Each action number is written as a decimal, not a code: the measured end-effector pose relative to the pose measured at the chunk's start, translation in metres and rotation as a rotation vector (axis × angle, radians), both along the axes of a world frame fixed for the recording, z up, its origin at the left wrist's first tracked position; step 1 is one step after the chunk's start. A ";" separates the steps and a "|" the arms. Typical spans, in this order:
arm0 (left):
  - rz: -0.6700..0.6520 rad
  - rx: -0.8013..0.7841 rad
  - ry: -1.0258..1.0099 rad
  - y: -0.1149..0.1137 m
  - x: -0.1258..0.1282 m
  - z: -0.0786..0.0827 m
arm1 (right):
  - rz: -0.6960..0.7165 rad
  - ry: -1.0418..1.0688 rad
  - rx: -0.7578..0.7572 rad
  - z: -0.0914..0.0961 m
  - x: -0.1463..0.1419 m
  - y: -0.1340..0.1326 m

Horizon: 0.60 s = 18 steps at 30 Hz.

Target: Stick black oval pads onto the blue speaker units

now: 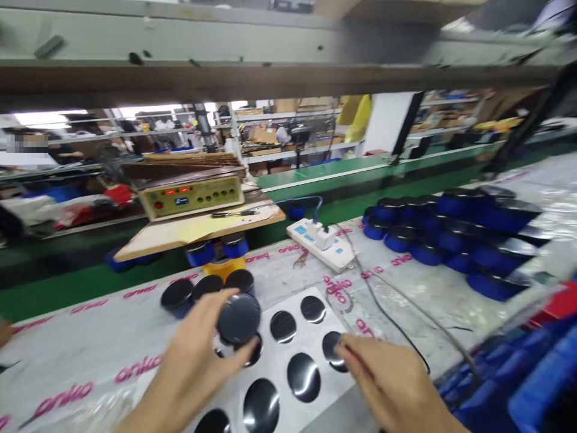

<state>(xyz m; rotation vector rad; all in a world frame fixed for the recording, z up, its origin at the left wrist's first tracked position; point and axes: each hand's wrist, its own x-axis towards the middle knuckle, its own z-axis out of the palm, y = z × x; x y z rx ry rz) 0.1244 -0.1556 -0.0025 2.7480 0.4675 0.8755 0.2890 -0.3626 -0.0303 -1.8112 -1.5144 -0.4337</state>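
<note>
My left hand (pixel 192 346) has thumb and fingers closed around the edge of a round dark-faced piece (pixel 239 320), holding it above the worktop. Under and beside it lies a white backing sheet (pixel 276 359) bearing several glossy black round stickers (pixel 304 377). At the sheet's right side, my right hand (pixel 392 376) pinches the edge of one black sticker (pixel 334 350); whether that sticker is lifted, I cannot tell. Just beyond my left hand stand several round blue pieces with black tops (pixel 177 296).
Many blue, black-topped pieces (pixel 426 246) are grouped at the right. A white power strip (pixel 322 243) with cables lies behind the sheet. A control box (pixel 192 195) sits on a wooden board (pixel 148 237). A wide beam (pixel 270 48) crosses overhead.
</note>
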 end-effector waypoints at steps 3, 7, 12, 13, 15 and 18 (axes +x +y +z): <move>0.010 0.095 0.026 0.020 0.036 0.003 | -0.548 0.130 -0.020 0.011 0.050 -0.010; 0.000 0.199 0.193 0.032 0.084 -0.010 | -1.019 0.192 -0.023 0.033 0.131 -0.019; 0.111 0.229 0.279 0.040 0.095 -0.029 | -1.208 0.181 -0.091 0.050 0.210 0.001; 0.088 0.260 0.243 0.039 0.089 -0.030 | -1.197 0.189 -0.119 0.051 0.221 0.011; 0.036 0.311 0.158 0.033 0.073 -0.028 | -1.176 0.220 -0.166 0.054 0.236 0.032; -0.060 0.349 0.000 0.018 0.037 -0.026 | -1.168 0.288 -0.205 0.064 0.248 0.055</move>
